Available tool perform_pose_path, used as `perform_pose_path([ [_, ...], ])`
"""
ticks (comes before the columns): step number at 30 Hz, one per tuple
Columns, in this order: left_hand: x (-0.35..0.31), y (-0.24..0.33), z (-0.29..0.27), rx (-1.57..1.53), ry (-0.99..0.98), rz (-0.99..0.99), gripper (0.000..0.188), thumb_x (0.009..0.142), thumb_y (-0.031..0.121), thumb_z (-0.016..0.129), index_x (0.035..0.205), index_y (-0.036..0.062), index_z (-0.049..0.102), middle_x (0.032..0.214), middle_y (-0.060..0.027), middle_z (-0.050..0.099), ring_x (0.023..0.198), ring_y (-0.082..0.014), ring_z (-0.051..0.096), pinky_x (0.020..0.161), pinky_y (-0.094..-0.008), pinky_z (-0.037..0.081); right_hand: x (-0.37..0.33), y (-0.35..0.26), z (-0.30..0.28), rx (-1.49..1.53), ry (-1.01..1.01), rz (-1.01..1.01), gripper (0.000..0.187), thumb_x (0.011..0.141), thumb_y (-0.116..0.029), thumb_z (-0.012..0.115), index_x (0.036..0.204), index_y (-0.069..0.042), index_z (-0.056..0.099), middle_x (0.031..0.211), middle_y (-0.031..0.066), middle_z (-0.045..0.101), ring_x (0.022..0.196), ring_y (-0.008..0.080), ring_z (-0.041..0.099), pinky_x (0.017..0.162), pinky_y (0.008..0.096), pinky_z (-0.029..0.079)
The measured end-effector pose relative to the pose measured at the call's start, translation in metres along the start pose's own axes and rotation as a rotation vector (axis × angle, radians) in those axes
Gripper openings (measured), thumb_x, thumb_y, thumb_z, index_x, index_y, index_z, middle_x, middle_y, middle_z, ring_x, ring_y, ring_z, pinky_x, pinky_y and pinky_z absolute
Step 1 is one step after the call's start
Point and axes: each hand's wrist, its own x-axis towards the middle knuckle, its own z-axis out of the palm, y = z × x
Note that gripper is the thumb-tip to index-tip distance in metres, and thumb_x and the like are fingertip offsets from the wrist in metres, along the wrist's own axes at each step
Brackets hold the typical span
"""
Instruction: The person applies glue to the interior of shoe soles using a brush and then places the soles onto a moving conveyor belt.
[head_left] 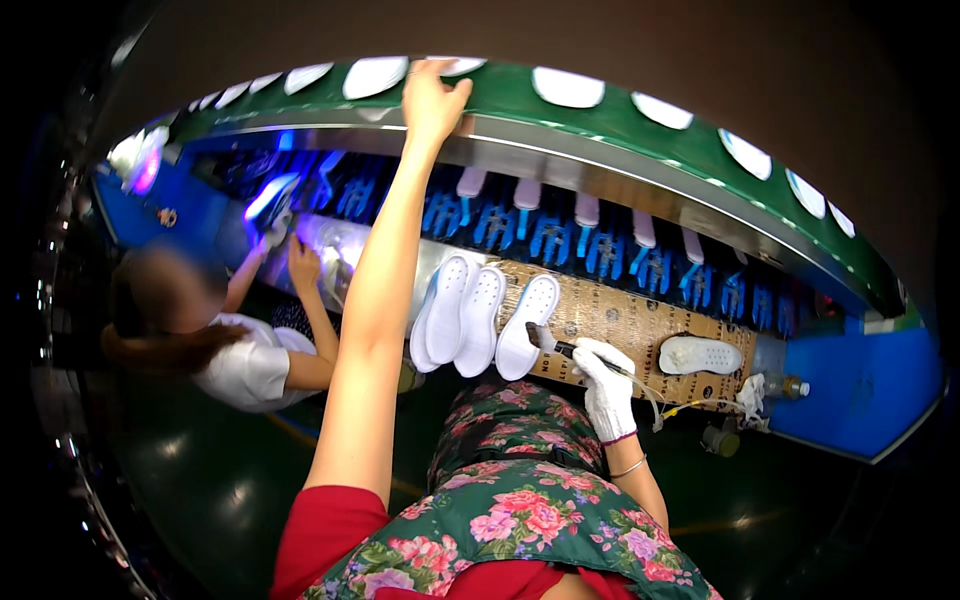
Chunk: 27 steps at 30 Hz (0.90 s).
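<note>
1. The left hand (433, 98) is stretched way up and laid on the curved green conveyor belt (610, 125) at the top. Its fingers (424, 70) are spread open and flat, and nothing is gripped by them.
2. The right hand (606, 385), covered by a white cotton glove, is closed around the handle of a small dark-handled brush (552, 344). The bristle end is pointed left, right beside the heel of the nearest white shoe sole.
3. Three white rubber shoe soles (478, 318) are leaned side by side at the left end of the brown perforated cardboard surface (625, 322), tread side up, with their lower ends hung over the near edge. One more white sole (699, 355) is laid flat on its own, well apart, toward the right end of that surface.
4. A row of oval white soles (568, 87) is carried along the green belt, one of them just beside the left hand.
5. Under the belt, a rack of blue-lit pegs (560, 240) is seen, with some pale sole pieces (527, 193) stuck on top of them.
6. A small bottle with a white cap (786, 385) is set near the right end of the surface, next to a bunched white rag (748, 396).
7. The lap is covered by a green floral apron (520, 500), worn over red clothing.
8. To the left, another person in a white shirt (245, 365) is seated, with both hands raised to the lit rack; what is held there can't be made out.
</note>
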Motion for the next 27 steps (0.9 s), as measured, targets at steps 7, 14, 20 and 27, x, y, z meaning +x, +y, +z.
perform_pose_path([
  [7,-0.049,-0.008,-0.025,-0.363,0.159,0.132,0.023,0.089,0.005,0.065,0.110,-0.0005,0.055,0.105,-0.0093,0.063,0.088,-0.0128,0.063,0.077,-0.0256,0.051,0.005,0.002,0.003,0.071,-0.005,0.023,0.022,0.081,0.001,0.071,0.102,0.005,0.069,0.092,0.0122,0.070,0.073,0.0168,0.066,0.061,0.0244,0.052],
  [14,-0.170,0.016,-0.109,-0.301,0.698,0.242,0.022,0.093,0.012,0.050,0.112,0.0029,0.045,0.119,-0.0195,0.056,0.111,-0.0260,0.055,0.098,-0.0374,0.044,0.016,-0.041,-0.019,0.428,-0.183,-0.017,0.027,0.087,-0.011,0.069,0.107,0.005,0.059,0.095,0.0115,0.062,0.073,0.0141,0.056,0.066,0.0217,0.049],
  [20,-0.226,0.036,-0.107,-0.648,0.321,-0.346,0.027,0.095,0.019,0.046,0.108,-0.0001,0.059,0.094,-0.0119,0.067,0.083,-0.0179,0.065,0.075,-0.0294,0.054,-0.010,-0.077,0.017,0.419,-0.172,-0.044,0.029,0.084,-0.003,0.065,0.112,-0.001,0.060,0.108,0.0166,0.065,0.091,0.0204,0.063,0.076,0.0293,0.054],
  [27,-0.301,0.003,-0.010,-1.177,-0.352,-0.918,0.038,0.098,0.028,0.040,0.114,0.0001,0.060,0.106,-0.0129,0.067,0.095,-0.0225,0.066,0.086,-0.0365,0.054,-0.031,-0.077,0.063,0.149,-0.292,-0.002,0.021,0.080,0.006,0.067,0.101,0.003,0.068,0.098,0.0127,0.069,0.079,0.0177,0.065,0.070,0.0266,0.053],
])
